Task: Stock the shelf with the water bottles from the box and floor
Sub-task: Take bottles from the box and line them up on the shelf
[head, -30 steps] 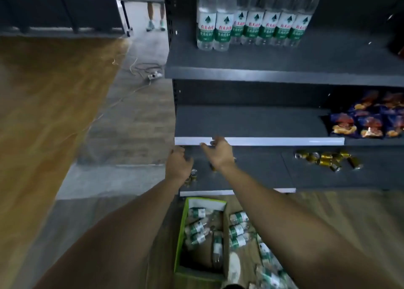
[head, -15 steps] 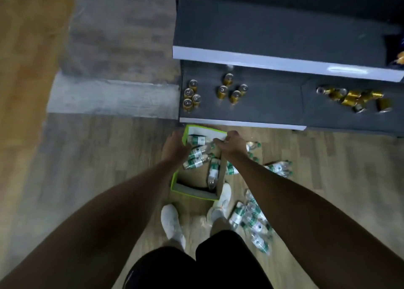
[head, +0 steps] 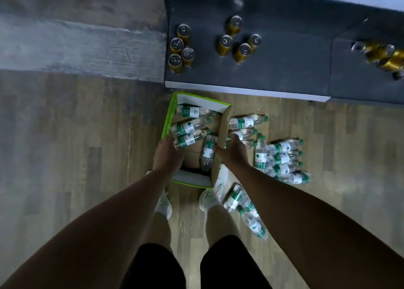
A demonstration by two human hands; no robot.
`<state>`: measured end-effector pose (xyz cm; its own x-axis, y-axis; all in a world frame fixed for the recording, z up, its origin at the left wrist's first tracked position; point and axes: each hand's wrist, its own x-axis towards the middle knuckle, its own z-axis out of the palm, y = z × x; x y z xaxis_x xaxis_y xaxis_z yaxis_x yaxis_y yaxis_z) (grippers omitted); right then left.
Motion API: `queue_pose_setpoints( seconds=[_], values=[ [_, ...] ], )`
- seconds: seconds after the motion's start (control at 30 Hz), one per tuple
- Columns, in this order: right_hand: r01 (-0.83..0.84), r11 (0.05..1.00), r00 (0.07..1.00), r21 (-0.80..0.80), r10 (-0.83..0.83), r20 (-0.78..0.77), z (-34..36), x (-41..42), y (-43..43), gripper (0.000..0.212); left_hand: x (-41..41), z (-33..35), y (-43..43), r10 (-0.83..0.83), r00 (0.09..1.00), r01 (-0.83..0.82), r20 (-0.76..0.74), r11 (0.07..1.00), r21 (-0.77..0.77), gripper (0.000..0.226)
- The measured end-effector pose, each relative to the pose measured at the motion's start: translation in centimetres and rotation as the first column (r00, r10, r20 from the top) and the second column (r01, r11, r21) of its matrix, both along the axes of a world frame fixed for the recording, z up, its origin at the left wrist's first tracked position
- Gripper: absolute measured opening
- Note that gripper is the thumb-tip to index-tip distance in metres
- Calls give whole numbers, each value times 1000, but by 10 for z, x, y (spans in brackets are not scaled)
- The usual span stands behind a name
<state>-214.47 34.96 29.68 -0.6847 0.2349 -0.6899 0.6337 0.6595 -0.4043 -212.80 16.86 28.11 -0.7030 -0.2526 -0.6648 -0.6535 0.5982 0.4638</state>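
Box (head: pixel 224 125) with four bottles (head: pixel 188 126)

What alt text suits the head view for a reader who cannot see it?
A person's left hand and right hand reach down to the sides of an open green-edged cardboard box holding clear green-labelled plastic water bottles. Loose bottles lie on the wooden floor to its right, before a dark grey shelf of gold cans.

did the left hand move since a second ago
Yes. The left hand has come away from the bottom shelf, where it was beside the gold cans, toward the person, to the left wall of the green box.
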Motion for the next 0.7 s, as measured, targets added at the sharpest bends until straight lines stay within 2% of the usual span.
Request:
queue_pose_setpoints(
  seconds=[0.2,0.37,0.47,0.6,0.7],
  values=[
    [54,998,997,-31,-52,53,-124,17,-18,65,14,-114,3,-108,994,109,29,994,-20,36],
    [192,979,976,-76,-182,120,-213,20,-33,60,18,-194,1,-152,987,154,52,987,-43,36],
    [210,971,974,-111,-199,106,-258,13,-38,62,11,-240,2,-205,978,207,38,977,-44,36],
    [235,967,967,-95,-224,121,-313,-1,-45,59,2,-284,4,-233,972,234,23,972,-38,38],
    [342,934,931,-106,-322,171,-343,-12,-53,58,-5,-304,7,-261,965,262,28,964,-38,39]
  ],
)
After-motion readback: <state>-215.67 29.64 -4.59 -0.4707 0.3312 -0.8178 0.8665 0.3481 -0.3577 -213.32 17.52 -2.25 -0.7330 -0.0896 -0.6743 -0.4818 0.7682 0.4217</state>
